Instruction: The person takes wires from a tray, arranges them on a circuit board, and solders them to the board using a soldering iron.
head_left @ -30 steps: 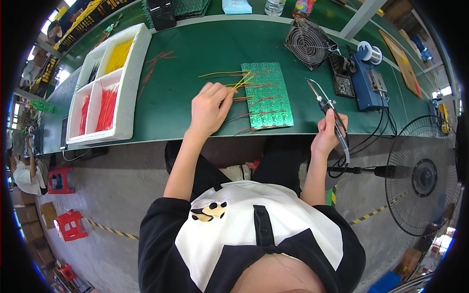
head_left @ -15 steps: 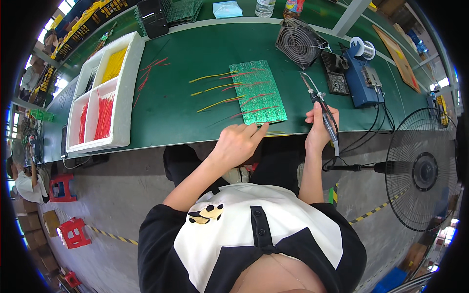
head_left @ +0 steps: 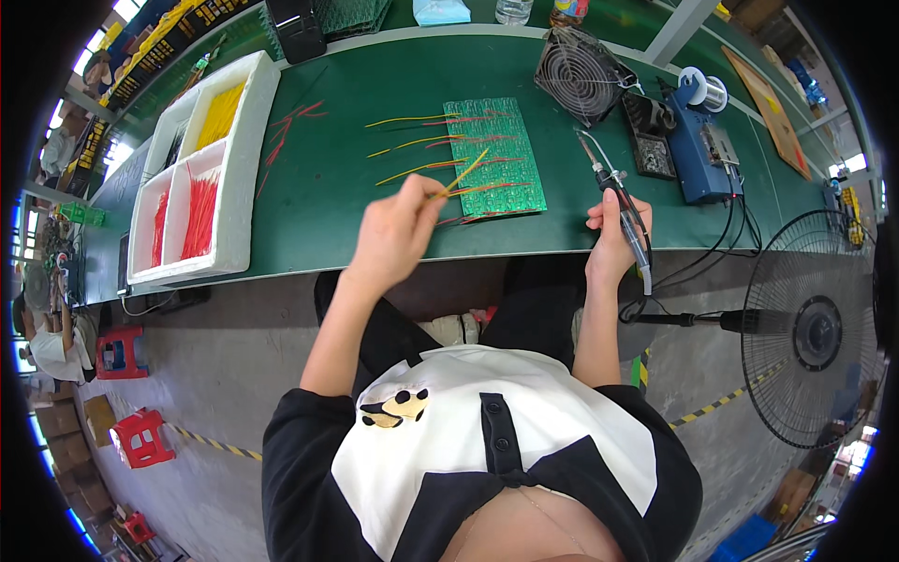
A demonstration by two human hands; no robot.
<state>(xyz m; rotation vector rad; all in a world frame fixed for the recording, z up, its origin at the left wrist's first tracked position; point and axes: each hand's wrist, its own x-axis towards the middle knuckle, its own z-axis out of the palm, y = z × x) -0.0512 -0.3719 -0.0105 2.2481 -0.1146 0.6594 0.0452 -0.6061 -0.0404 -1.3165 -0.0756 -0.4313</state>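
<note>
A green circuit-board panel [head_left: 501, 150] lies on the table before me, with several red and yellow wires laid across it and sticking out past its left edge. Between the pinched fingers of my left hand [head_left: 396, 229] is a yellow wire [head_left: 476, 164], its free end slanting up over the panel's lower left part. To the right of the panel, my right hand [head_left: 618, 234] is closed around a soldering iron [head_left: 598, 170] with a thin curved tube clamped along it. The iron's tip points up and left, apart from the panel.
On the left stands a white foam tray [head_left: 241, 201] of red and yellow wires, with loose red wires [head_left: 278, 140] beside it. Far right are a square fan [head_left: 581, 80], a small black metal box [head_left: 653, 150] and a blue soldering station [head_left: 693, 159] with a solder spool [head_left: 702, 92].
My left hand has left the panel's near edge, moved left and up, and now holds a yellow wire. The panel has shifted slightly away. My right hand stays put with the soldering iron.
</note>
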